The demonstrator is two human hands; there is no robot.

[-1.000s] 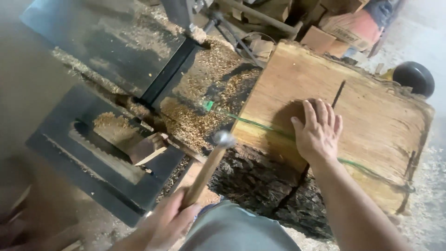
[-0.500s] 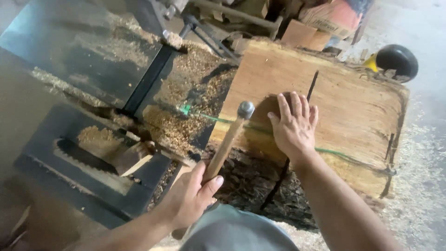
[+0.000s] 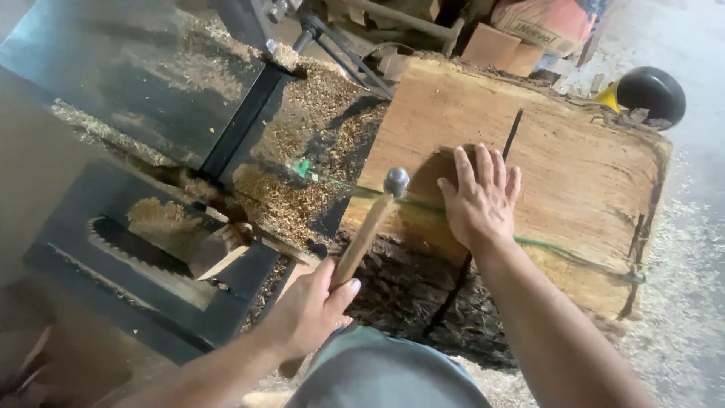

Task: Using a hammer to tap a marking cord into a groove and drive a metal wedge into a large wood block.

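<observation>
The hammer (image 3: pixel 371 223) runs on a slant, its long axis going from the near left up to the far right, with the small rounded metal head (image 3: pixel 396 181) at the far end, over the near left edge of the wooden slab (image 3: pixel 574 166). Its handle is pale, plain wood, slim and straight; the head is grey and dull.

The left hand (image 3: pixel 310 310) comes in from the near left, forearm raised, and is closed around the lower end of the handle, thumb lying up along it. The right hand (image 3: pixel 477 200) reaches out from the near right with the arm nearly straight and lies flat on the slab, palm down, fingers spread and pointing far; it grips nothing.

The slab is broad and light brown, with dark rough bark on its near side and a thin dark crack just far of the right hand's fingers. A green cord (image 3: pixel 559 253) crosses its surface, passing beneath the right hand. Sawdust (image 3: pixel 302 174) lies heaped to the left, against a dark metal saw frame (image 3: pixel 226 143).
</observation>
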